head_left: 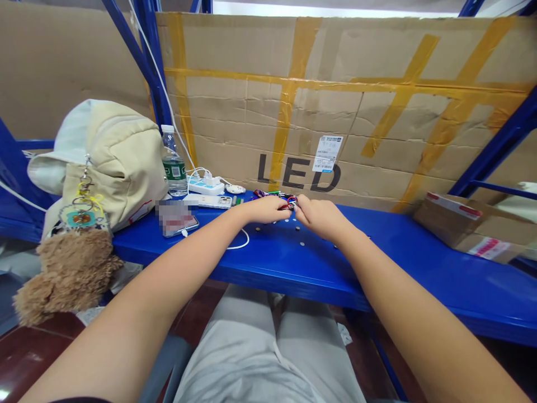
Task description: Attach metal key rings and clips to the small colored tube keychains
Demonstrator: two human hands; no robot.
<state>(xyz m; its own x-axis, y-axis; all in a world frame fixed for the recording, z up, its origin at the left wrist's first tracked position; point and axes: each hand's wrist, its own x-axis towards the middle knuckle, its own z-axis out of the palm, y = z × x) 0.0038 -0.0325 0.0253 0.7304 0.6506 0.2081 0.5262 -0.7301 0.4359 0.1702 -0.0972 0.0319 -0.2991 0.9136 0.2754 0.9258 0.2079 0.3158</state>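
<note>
Bright, even light, faint shadow under the left hand (264, 210), fisheye-stretched edges.

Steel shelf (390, 268) carries all items. Left end: cloth backpack (113, 168), plush bear (67, 274) hanging at its front. Right of backpack: water bottle (174, 162), then power strip (205, 187) behind smartphone (208, 201). Centre: left hand (264, 210), right hand (321, 218) meeting on wire bundle (277, 197); small discs (302, 244) before them. Right end: cardboard parcel (470, 226). Behind shelf: cardboard sheet (268, 95).
</note>
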